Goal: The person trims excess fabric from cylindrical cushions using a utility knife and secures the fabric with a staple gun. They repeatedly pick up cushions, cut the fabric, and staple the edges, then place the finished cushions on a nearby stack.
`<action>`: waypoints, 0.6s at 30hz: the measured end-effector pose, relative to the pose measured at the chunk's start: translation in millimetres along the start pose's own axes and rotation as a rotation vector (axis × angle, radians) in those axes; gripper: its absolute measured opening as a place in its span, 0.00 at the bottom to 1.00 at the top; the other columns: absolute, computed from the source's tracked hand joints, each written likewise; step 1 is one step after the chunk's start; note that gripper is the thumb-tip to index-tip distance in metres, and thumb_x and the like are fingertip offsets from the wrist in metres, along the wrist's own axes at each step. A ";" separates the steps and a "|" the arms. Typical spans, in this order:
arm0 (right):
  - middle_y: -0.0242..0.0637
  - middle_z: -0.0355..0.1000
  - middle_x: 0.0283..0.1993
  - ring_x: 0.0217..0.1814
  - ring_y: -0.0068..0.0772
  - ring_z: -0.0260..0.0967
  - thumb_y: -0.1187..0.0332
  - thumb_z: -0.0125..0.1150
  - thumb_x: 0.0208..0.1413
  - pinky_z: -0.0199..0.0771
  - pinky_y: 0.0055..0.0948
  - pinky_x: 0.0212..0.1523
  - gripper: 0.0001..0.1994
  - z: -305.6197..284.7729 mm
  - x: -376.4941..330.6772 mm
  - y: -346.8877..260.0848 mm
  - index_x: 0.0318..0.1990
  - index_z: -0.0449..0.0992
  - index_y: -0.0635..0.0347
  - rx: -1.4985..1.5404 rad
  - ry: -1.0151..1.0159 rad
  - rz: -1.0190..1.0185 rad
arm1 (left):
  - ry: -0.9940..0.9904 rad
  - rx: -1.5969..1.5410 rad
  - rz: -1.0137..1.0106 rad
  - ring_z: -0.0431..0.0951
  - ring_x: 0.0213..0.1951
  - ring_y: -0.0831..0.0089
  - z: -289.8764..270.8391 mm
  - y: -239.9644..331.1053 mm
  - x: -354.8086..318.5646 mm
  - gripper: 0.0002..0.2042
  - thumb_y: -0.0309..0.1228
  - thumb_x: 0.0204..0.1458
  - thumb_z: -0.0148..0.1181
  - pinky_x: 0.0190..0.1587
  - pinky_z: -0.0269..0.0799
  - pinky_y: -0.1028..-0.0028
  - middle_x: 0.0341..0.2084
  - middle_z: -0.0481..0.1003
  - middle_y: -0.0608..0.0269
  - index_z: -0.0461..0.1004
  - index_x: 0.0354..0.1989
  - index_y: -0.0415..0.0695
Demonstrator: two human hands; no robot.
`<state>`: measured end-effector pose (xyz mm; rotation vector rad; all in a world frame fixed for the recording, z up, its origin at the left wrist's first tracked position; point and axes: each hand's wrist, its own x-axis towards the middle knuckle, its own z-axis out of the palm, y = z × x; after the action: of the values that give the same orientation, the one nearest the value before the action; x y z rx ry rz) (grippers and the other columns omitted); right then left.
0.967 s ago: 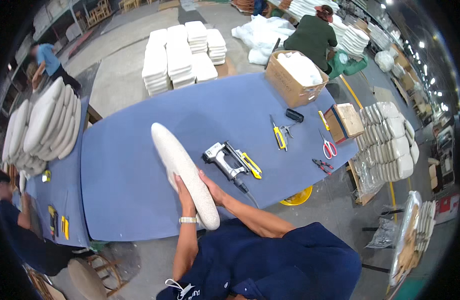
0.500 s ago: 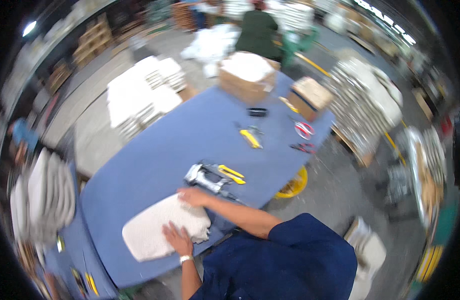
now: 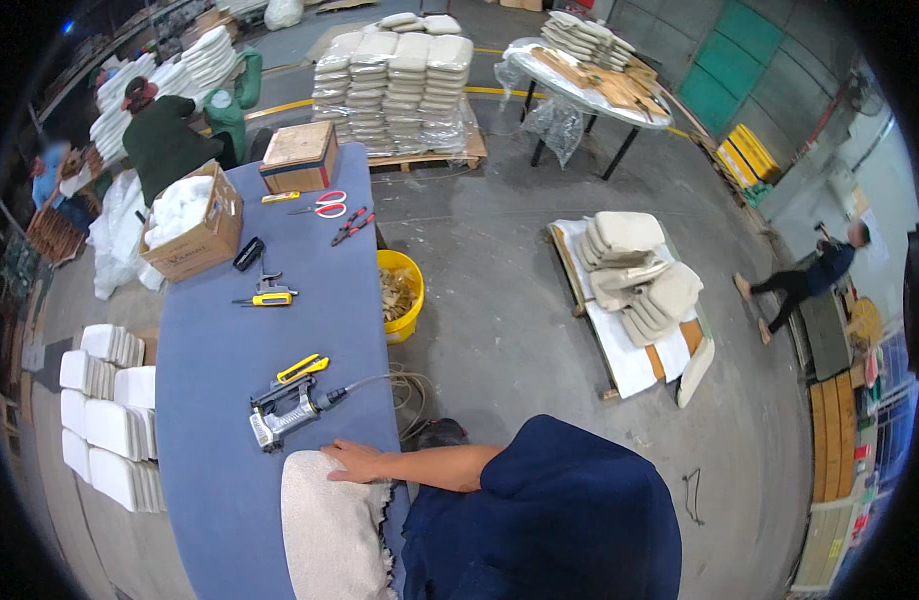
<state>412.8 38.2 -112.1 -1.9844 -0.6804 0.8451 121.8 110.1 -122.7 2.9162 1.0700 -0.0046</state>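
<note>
A seat cushion (image 3: 330, 530) covered in cream fabric lies on the blue tabletop (image 3: 220, 500), its lower part cut off by the picture's bottom. Ragged, loose fabric edges show along its side nearest my body. My right hand (image 3: 355, 462) rests flat on the cushion's upper corner, fingers stretched and somewhat apart. My left hand is outside the picture. Just beyond the cushion lies a silver staple gun (image 3: 285, 420) with a hose attached. A yellow utility knife (image 3: 302, 369) sits right behind the gun.
Farther up the table are a yellow-handled tool (image 3: 272, 299), pliers (image 3: 353, 226), scissors (image 3: 330, 204) and cardboard boxes (image 3: 205, 235). A yellow bucket (image 3: 403, 300) stands beside the table. Cushion stacks (image 3: 405, 90) rest on pallets. One person (image 3: 170, 135) is seated; another walks (image 3: 820, 275) at right.
The view has swung to the right, showing more floor there. My left hand, earlier flat on the cushion, has gone out of view. My right hand still lies on the cushion.
</note>
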 end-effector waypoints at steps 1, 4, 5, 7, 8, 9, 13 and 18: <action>0.59 0.53 0.74 0.74 0.61 0.56 0.53 0.63 0.61 0.61 0.47 0.71 0.39 6.8 -5.4 4.3 0.74 0.54 0.60 0.000 0.067 0.008 | -0.004 0.023 0.014 0.53 0.75 0.51 -0.3 -8.1 -1.5 0.43 0.59 0.49 0.56 0.71 0.47 0.40 0.75 0.54 0.51 0.53 0.76 0.64; 0.60 0.57 0.71 0.71 0.63 0.58 0.51 0.62 0.61 0.62 0.48 0.69 0.40 32.7 -15.3 19.3 0.75 0.52 0.60 0.031 0.211 0.037 | 0.001 0.106 0.039 0.54 0.75 0.54 -0.3 -40.7 -11.6 0.48 0.63 0.43 0.60 0.70 0.50 0.39 0.75 0.54 0.54 0.52 0.76 0.69; 0.61 0.57 0.71 0.71 0.63 0.59 0.51 0.62 0.61 0.62 0.48 0.69 0.41 36.3 -18.8 16.9 0.75 0.51 0.61 0.069 0.222 0.051 | 0.017 0.156 0.027 0.54 0.75 0.55 0.0 -55.2 -17.2 0.49 0.64 0.41 0.62 0.70 0.50 0.39 0.75 0.54 0.55 0.52 0.76 0.70; 0.62 0.56 0.71 0.71 0.64 0.58 0.51 0.62 0.61 0.61 0.49 0.69 0.41 43.2 -22.7 11.8 0.75 0.51 0.62 0.101 0.245 0.085 | 0.096 0.341 -0.020 0.55 0.75 0.57 6.8 -82.7 -25.1 0.52 0.66 0.38 0.64 0.69 0.52 0.39 0.75 0.55 0.57 0.51 0.76 0.73; 0.63 0.55 0.72 0.72 0.63 0.57 0.51 0.62 0.60 0.61 0.49 0.70 0.41 45.5 -22.5 9.4 0.74 0.51 0.63 0.095 0.258 0.104 | 0.125 0.441 -0.042 0.55 0.75 0.58 10.4 -95.5 -26.4 0.53 0.67 0.36 0.66 0.69 0.53 0.38 0.75 0.55 0.58 0.51 0.76 0.75; 0.64 0.54 0.72 0.72 0.63 0.57 0.51 0.62 0.60 0.61 0.49 0.70 0.41 48.9 -23.8 6.8 0.74 0.52 0.64 0.089 0.271 0.122 | 0.131 0.506 -0.064 0.56 0.75 0.59 15.7 -105.2 -28.7 0.55 0.68 0.34 0.67 0.69 0.53 0.38 0.75 0.55 0.59 0.51 0.76 0.76; 0.64 0.64 0.65 0.66 0.61 0.65 0.54 0.62 0.60 0.66 0.49 0.65 0.38 60.3 -42.7 21.1 0.70 0.56 0.67 0.107 0.411 0.160 | -0.112 0.120 0.148 0.55 0.74 0.45 -16.4 -73.5 -0.4 0.29 0.49 0.67 0.43 0.73 0.41 0.37 0.73 0.56 0.44 0.60 0.74 0.53; 0.48 0.79 0.45 0.36 0.40 0.82 0.53 0.64 0.62 0.83 0.39 0.32 0.27 47.1 -84.3 -7.7 0.58 0.72 0.67 0.626 -0.123 0.446 | -0.088 -0.108 0.250 0.62 0.70 0.47 13.9 -74.3 -6.6 0.30 0.51 0.65 0.45 0.70 0.51 0.38 0.72 0.59 0.44 0.62 0.73 0.50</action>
<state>323.0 4.4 -99.0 -1.5249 -0.0036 1.2713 68.8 162.0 -138.9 2.8982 0.6660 -0.0651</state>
